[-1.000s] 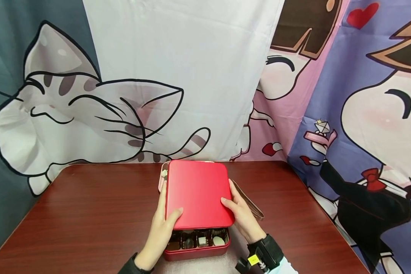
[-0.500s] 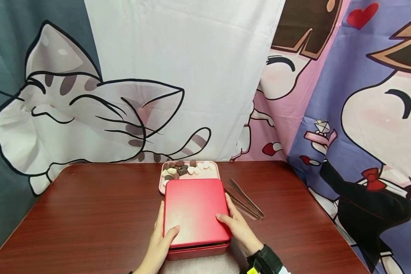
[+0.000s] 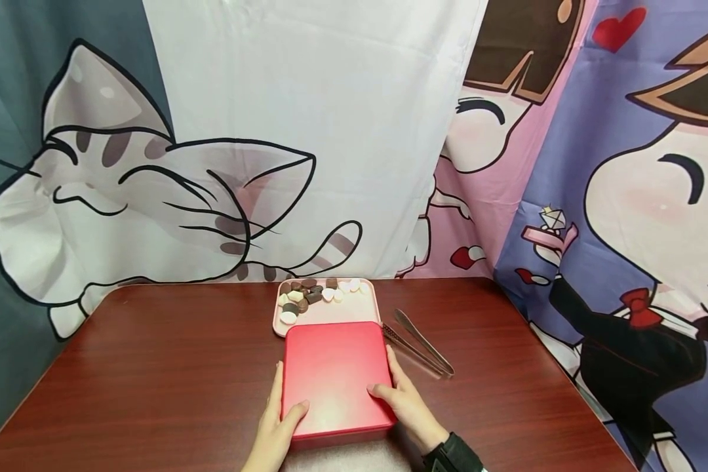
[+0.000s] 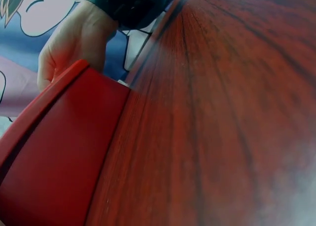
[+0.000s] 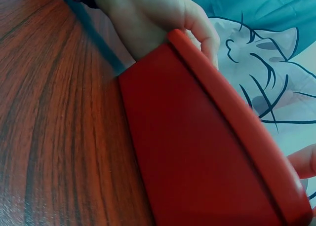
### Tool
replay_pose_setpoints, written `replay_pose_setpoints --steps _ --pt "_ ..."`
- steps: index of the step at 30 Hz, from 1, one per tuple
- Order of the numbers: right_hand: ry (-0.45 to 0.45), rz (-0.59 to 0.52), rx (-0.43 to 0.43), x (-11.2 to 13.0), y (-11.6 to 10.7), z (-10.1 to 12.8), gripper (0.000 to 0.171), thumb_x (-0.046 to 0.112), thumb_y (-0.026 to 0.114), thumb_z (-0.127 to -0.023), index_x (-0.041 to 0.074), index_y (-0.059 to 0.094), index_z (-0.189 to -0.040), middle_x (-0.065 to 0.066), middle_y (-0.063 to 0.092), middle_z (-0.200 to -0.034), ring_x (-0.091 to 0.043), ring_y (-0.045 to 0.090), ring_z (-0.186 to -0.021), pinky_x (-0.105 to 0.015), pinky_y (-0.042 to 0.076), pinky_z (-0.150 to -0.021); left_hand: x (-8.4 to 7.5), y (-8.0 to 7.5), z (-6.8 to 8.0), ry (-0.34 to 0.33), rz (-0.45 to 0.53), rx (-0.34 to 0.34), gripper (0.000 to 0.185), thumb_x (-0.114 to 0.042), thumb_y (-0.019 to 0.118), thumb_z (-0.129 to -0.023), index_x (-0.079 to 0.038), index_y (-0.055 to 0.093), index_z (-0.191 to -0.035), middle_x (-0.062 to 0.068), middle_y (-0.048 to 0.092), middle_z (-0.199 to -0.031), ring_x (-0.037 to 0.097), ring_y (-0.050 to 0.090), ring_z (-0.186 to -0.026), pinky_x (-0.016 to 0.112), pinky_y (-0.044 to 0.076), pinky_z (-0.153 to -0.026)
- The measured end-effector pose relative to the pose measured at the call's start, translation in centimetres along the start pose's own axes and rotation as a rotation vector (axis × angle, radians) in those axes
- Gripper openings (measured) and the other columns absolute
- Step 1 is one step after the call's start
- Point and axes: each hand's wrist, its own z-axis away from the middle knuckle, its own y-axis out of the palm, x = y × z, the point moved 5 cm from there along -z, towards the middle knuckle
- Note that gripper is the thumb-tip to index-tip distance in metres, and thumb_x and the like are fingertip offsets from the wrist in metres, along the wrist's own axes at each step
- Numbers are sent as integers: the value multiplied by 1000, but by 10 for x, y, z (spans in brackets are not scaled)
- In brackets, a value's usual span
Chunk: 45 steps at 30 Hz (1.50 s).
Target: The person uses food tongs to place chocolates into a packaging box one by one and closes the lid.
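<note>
A red tin box (image 4: pixel 64 157) rests on the table with its red lid (image 3: pixel 337 377) on top. In both wrist views a narrow dark seam runs below the lid's rim. My left hand (image 3: pixel 273 423) grips the lid's left side, thumb on the top face and fingers along the edge. Opposite it, my right hand (image 3: pixel 412 406) holds the right side the same way. The right wrist view shows the left hand (image 5: pixel 153 23) beyond the box, its thumb over the lid. Whatever is inside the box is hidden.
Behind the box, a pink tray (image 3: pixel 354 314) bears several brown, dark and white chocolates (image 3: pixel 314 296). Metal tongs (image 3: pixel 419 344) lie right of it on the brown wooden table (image 3: pixel 171 380). A grey cloth (image 3: pixel 348 457) shows at the front edge. Printed curtains hang behind.
Both hands have drawn the lid toward the front and down onto the box, covering the filled compartments seen earlier. The tray's chocolates have come into view behind it.
</note>
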Motion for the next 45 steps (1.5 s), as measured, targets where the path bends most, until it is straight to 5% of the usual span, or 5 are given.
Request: replay_pose_setpoints --steps 11,16,24,31,45 --pt "0 56 -55 -1 3 -3 98 3 66 -84 -5 10 -164 -30 4 -170 -45 3 -157 -67 3 -122 0 -1 -5 30 -4 -25 85 -14 67 -95 4 19 -163 30 21 -165 48 20 -150 69 17 -118" --pt "-31 144 -78 4 2 -5 98 8 69 -83 -8 14 -162 -31 14 -167 -46 11 -154 -68 9 -121 0 -4 -9 52 -53 -17 80 -16 65 -98 5 22 -162 29 24 -161 47 23 -146 68 20 -115" --pt "-104 340 -75 11 -3 -11 97 21 73 -84 -11 21 -160 -34 28 -159 -49 24 -149 -69 20 -119 -9 -15 -27 184 -242 -46 73 -13 66 -99 -2 30 -162 22 47 -141 29 47 -122 28 46 -89" --pt "-139 436 -29 6 -10 -25 86 29 68 -99 3 19 -166 -31 28 -164 -48 33 -148 -68 31 -115 -4 -19 -41 98 -332 55 71 -25 61 -105 -16 27 -166 24 42 -157 43 46 -143 57 47 -108" --pt "-191 615 -76 3 -7 -28 83 42 60 -104 5 19 -166 -28 32 -164 -46 40 -147 -66 37 -113 -4 -19 -43 96 -340 52 71 -24 61 -105 -17 26 -166 24 42 -158 43 47 -142 59 46 -108"
